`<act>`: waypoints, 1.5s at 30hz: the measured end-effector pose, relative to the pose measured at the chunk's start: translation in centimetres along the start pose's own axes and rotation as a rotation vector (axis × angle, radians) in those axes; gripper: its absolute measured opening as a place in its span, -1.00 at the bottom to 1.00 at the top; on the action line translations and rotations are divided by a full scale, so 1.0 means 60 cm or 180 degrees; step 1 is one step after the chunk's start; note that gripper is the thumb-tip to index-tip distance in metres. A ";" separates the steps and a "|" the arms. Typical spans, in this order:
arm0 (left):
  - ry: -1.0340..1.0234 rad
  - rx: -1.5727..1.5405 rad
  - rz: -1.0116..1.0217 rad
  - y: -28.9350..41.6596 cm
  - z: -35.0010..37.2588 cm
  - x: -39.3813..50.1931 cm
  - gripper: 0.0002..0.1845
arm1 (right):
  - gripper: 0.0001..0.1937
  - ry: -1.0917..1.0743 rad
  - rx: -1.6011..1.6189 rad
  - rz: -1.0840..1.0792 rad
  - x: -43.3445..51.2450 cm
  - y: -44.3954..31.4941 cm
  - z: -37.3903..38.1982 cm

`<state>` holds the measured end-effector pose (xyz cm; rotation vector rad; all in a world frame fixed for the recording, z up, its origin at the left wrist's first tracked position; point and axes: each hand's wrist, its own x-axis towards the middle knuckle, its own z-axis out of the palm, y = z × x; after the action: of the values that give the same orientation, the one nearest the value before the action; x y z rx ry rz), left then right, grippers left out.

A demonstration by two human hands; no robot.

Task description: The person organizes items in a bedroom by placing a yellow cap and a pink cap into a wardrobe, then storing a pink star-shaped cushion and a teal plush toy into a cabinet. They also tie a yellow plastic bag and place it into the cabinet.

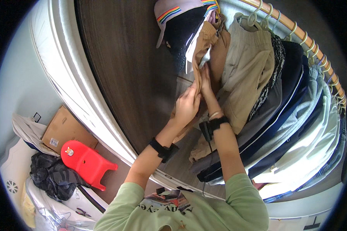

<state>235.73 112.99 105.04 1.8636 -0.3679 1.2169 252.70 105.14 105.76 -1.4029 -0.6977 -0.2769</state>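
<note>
A pair of brown trousers [204,37] hangs before me inside a dark wooden wardrobe, the first garment beside a row of hung clothes. My left hand [186,104] grips the near edge of the brown cloth. Against the inner side of the same cloth lies my right hand [205,78], its fingers partly hidden by the fold. Just past those fingertips is a shiny, silvery piece [205,57], too small to name. Beige trousers [248,63] hang close to the right of my right hand. Behind the brown cloth are a black cap [180,27] and a lilac cap with rainbow stripes [170,14].
A wooden rail [309,39] with several hangers curves along the right, bearing dark, grey and white garments. A white curtain-like edge [84,95] runs down the left. Outside stand a red plastic stool [85,164], a cardboard box [66,130] and dark cloth [52,176]; pliers [83,213] lie below.
</note>
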 end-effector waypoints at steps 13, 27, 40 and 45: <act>-0.0993 0.1462 0.0670 0.070 -0.041 -0.074 -0.40 | -0.44 0.1028 -0.0155 0.1390 -0.140 -0.093 -0.035; -0.0732 -0.1411 -0.0603 0.011 0.029 0.017 -0.62 | -0.73 0.0615 -0.2828 -0.0694 -0.120 -0.313 -0.004; -0.1763 0.2795 0.0714 -0.040 0.046 0.132 -0.65 | -0.78 0.0285 -0.3960 -0.0638 -0.133 -0.328 0.006; -0.2154 0.2792 -0.0051 -0.062 0.034 0.170 -0.73 | -0.79 0.0180 -0.4195 -0.0557 -0.138 -0.350 -0.013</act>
<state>244.22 115.62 111.58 3.0313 -0.1693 0.7266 234.57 98.89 117.71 -2.5507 -0.5791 -1.0338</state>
